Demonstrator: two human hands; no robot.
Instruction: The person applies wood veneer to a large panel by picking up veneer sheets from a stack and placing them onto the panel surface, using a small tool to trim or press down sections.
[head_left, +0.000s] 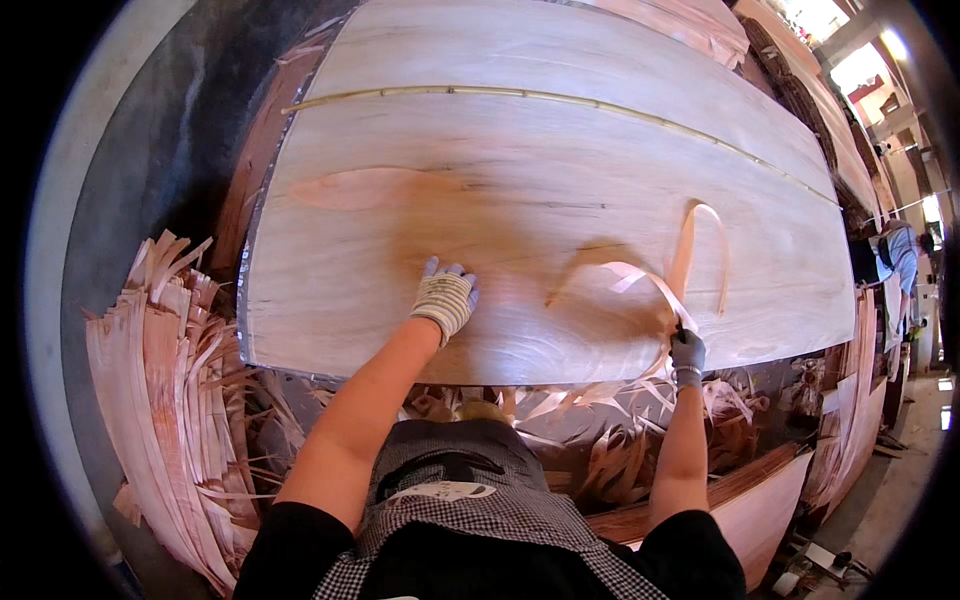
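Observation:
A wide, pale wood veneer sheet (540,160) lies in front of me. My left hand (445,301), in a striped knit glove, rests on it near the front edge, fingers stretched out and apart. To the right, my right hand (687,352), in a dark grey glove, is closed around a thin veneer strip (684,262). This strip rises from the fist and curls over in loops above the sheet. Whether the fist also holds a tool is hidden. A slim bamboo stick (525,93) lies across the far part of the sheet.
A tall heap of veneer scraps (165,390) stands at the left. More curled offcuts (615,455) lie below the sheet's front edge, close to my body. Stacked veneer (760,505) sits at the lower right. Another person (897,255) stands at the far right.

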